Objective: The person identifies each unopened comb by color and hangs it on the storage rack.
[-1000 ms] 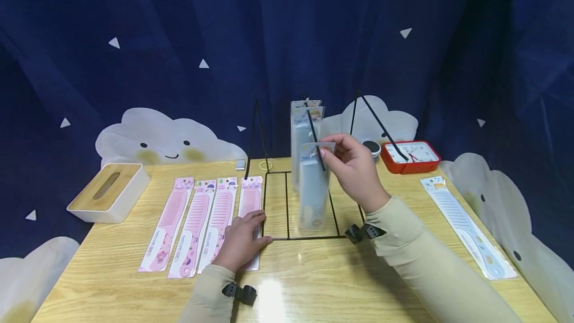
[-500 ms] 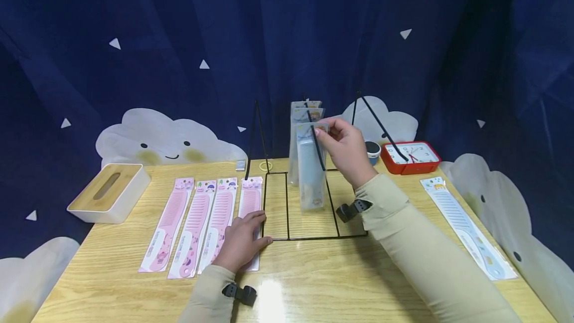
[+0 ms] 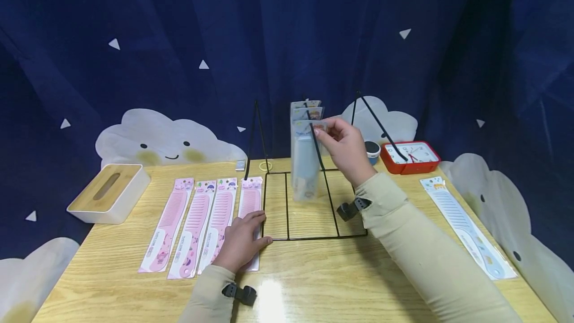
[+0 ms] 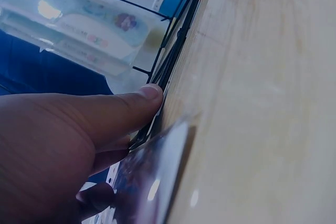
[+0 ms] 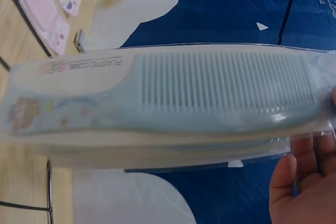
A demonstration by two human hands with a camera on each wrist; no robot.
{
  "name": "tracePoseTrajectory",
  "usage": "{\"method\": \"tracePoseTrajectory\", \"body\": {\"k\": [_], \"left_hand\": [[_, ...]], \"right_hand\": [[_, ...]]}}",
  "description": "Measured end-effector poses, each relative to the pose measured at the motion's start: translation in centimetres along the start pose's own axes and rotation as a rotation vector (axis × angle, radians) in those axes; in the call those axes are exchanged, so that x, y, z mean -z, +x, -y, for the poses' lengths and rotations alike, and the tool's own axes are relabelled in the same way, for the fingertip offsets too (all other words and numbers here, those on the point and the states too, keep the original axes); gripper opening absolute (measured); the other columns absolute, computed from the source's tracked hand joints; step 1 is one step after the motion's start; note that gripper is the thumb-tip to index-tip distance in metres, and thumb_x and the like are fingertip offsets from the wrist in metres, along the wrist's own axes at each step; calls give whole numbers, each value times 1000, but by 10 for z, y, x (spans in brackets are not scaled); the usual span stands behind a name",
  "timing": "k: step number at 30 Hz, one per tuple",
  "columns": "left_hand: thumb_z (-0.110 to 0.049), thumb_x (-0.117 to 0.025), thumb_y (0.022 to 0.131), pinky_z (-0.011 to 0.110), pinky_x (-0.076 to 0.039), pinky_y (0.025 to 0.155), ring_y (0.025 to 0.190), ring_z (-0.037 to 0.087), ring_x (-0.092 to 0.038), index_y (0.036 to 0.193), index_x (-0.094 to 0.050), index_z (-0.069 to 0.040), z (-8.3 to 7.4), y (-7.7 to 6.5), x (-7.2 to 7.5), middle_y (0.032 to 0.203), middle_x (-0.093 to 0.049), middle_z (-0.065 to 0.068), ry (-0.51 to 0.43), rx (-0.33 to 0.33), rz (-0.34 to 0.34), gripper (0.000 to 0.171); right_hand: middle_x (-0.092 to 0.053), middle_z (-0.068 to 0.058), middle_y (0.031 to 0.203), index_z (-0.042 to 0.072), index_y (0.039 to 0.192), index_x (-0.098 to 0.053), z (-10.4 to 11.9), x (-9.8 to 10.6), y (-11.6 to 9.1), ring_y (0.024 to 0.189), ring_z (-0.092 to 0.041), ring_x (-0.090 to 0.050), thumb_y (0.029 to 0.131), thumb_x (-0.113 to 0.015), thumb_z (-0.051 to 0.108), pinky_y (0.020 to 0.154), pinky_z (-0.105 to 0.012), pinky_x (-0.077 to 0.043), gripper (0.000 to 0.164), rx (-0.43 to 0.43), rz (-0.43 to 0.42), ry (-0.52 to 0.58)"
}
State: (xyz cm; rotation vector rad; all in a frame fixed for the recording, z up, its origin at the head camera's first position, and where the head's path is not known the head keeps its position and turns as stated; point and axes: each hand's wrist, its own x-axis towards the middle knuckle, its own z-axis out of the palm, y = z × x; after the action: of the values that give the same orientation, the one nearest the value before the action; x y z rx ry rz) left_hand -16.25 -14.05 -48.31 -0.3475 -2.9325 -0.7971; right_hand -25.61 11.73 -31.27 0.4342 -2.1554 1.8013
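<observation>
My right hand (image 3: 347, 151) pinches the top of a packaged blue comb (image 3: 306, 163) that hangs on the middle arm of a black wire rack (image 3: 287, 203). Behind it two more blue comb packs (image 3: 299, 104) hang on the same arm. In the right wrist view the blue comb (image 5: 220, 87) spans the picture, its printed handle to the left. My left hand (image 3: 242, 241) rests at the rack's front left corner, over a packaged pink comb (image 3: 251, 198). In the left wrist view its straight thumb (image 4: 149, 95) touches the rack's base wire.
Three packaged pink combs (image 3: 193, 228) lie left of the rack, and one packaged blue comb (image 3: 466, 228) lies far right. A tissue box (image 3: 109, 191) stands at the left. A red clock (image 3: 410, 157) and a small round blue-and-white item (image 3: 372, 151) stand behind the rack's right side.
My right hand has raised the front blue comb and moved it back along the rack's arm, close to the other hanging packs. My left hand has stayed in place.
</observation>
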Motion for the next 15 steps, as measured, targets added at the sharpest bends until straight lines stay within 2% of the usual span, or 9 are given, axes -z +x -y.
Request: {"method": "tracePoseTrajectory", "body": {"k": [7, 15], "left_hand": [[-36, -81, 83, 46, -41, 82, 111, 29, -54, 134, -64, -8, 0, 0, 0, 144, -56, 2, -8, -4, -2, 61], [-36, -82, 83, 46, -41, 81, 109, 29, -54, 134, -64, -8, 0, -1, 0, 144, -57, 2, -5, 0, -6, 61]], "right_hand": [[-67, -3, 103, 4, 111, -68, -20, 17, -10, 94, -14, -62, 95, -71, 24, 80, -25, -48, 25, -20, 1, -102], [-69, -10, 105, 1, 113, -68, -59, 59, -23, 92, -10, -60, 97, -69, 27, 80, -23, -44, 31, -30, -55, -261]]}}
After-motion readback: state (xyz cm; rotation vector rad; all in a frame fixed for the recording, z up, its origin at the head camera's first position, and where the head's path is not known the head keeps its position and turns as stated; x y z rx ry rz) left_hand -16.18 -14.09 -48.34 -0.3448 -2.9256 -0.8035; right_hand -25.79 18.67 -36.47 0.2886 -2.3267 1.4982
